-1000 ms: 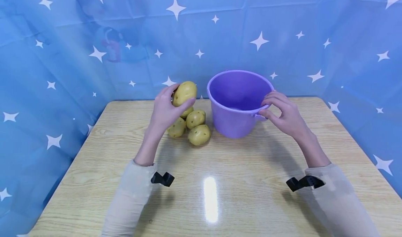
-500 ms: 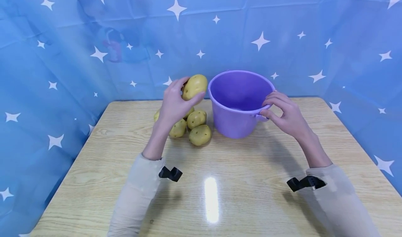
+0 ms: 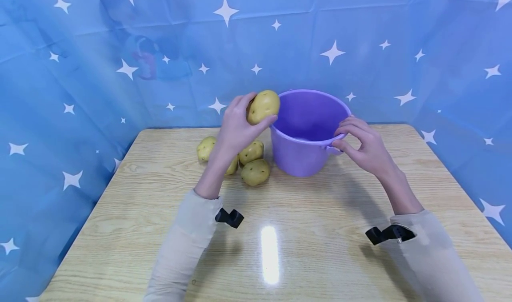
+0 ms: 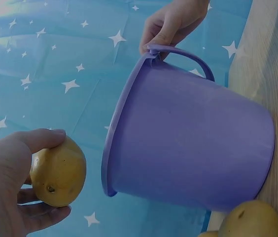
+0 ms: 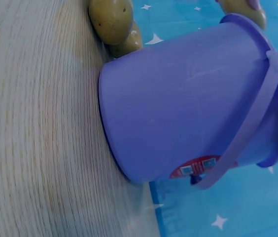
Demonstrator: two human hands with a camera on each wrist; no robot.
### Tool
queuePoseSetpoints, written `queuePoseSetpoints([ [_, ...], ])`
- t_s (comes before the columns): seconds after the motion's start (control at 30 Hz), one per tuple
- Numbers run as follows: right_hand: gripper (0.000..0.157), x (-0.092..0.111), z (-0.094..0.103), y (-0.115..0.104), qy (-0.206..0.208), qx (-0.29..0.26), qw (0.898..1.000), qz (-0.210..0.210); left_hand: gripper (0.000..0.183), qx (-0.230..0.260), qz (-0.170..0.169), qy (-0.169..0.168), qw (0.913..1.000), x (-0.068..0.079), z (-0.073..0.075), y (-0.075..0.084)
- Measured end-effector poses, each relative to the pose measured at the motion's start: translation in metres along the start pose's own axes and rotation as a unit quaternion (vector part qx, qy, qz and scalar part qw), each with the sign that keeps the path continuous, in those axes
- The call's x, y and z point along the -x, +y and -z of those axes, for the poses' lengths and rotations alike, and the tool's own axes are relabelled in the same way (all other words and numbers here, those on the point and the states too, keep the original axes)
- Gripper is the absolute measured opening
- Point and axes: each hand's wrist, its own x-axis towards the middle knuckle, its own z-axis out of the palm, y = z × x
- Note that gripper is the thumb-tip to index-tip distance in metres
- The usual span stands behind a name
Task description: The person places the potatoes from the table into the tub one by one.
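Observation:
My left hand grips a yellow potato between thumb and fingers, raised beside the left rim of a purple bucket. In the left wrist view that potato is apart from the bucket's rim. My right hand pinches the bucket's right rim, thumb outside and fingers over the edge. The bucket stands upright on the table, its handle hanging down its side in the right wrist view. Several more potatoes lie left of the bucket, partly hidden behind my left forearm.
A pale wooden table bears everything, with a bright light reflection near its middle. Behind and at the sides hangs a blue cloth with white stars. Each wrist wears a black camera strap.
My left hand has moved right and a little up with the potato, from above the pile to the bucket's left rim. The right hand and the bucket have stayed in place.

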Motion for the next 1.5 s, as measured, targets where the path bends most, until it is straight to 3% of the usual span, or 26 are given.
queuePoseSetpoints([
  [0.77,0.054,-0.001,0.000,-0.002,0.007,0.013,1.000,0.002,0.076,-0.030,-0.047,-0.043,0.9975,-0.016,-0.035,0.022],
  [1.03,0.054,0.000,0.000,-0.002,0.010,0.013,1.000,0.003,0.076,-0.023,-0.070,-0.056,0.9957,-0.015,-0.046,0.021],
  [1.5,0.053,0.000,-0.001,-0.004,0.006,0.016,1.000,-0.012,0.080,-0.011,-0.072,-0.072,0.9947,-0.014,-0.057,0.015],
])
